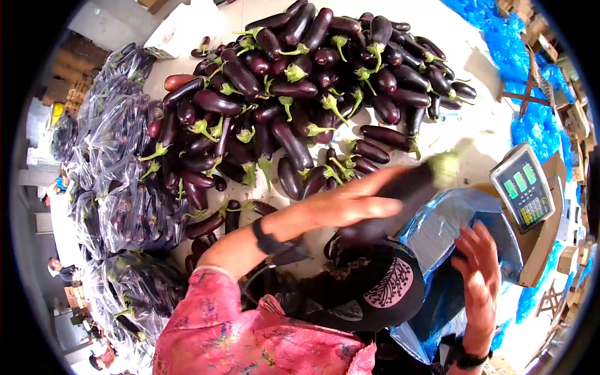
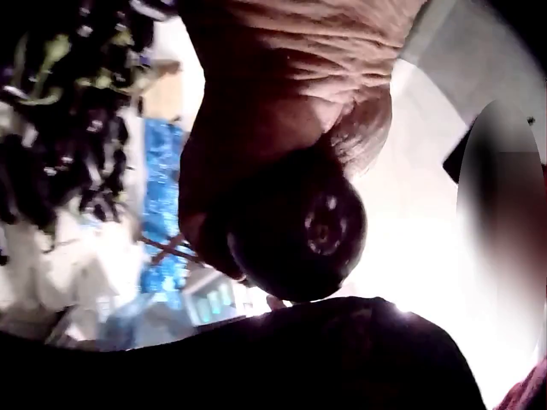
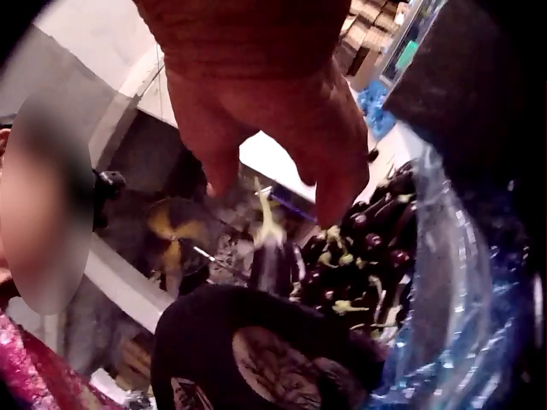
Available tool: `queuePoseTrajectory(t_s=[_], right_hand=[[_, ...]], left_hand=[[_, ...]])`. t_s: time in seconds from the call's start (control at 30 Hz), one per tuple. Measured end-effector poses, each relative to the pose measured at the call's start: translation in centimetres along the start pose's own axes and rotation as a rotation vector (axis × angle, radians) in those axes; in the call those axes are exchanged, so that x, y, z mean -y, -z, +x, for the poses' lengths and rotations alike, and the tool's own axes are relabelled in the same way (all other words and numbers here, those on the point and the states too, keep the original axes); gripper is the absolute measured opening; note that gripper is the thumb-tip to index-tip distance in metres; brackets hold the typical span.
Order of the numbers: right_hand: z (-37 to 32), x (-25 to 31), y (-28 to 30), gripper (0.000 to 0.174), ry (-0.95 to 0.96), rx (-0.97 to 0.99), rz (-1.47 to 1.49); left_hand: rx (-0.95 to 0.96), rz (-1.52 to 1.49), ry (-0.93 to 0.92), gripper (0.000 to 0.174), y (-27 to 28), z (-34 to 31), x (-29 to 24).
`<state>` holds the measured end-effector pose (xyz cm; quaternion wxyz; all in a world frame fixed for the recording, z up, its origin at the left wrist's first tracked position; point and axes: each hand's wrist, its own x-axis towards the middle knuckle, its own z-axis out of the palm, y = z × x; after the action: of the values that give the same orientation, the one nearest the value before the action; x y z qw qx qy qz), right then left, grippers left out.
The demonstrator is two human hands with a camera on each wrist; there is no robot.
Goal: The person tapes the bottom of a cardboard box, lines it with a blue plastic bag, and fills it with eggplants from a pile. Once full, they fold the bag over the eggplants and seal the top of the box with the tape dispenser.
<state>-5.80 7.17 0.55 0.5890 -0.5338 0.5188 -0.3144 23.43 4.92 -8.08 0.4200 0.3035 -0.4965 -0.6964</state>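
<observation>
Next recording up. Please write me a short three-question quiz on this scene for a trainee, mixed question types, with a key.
1. Which of the person's hands grips an eggplant?
2. True or false: the scale has three lit green readouts.
3. What colour is the plastic beside the right hand?
A) red
B) blue
C) yellow

Key:
1. The left hand.
2. True.
3. B.
</observation>
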Motion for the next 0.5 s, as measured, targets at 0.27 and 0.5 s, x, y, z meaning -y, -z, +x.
queuePoseTrajectory(t_s=[0.27, 0.5], right_hand=[[1.8, 1.9, 4.5, 0.043, 0.157, -0.305, 0.334], [-4.3, -1.6, 6.8, 0.056, -0.373, -0.306, -0.086]], left_hand=[[0.356, 0.373, 0.023, 0.05, 0.6, 8.2, -1.5], [0.243, 1.603, 0.371, 0.065, 20.5, -4.3, 13.4]])
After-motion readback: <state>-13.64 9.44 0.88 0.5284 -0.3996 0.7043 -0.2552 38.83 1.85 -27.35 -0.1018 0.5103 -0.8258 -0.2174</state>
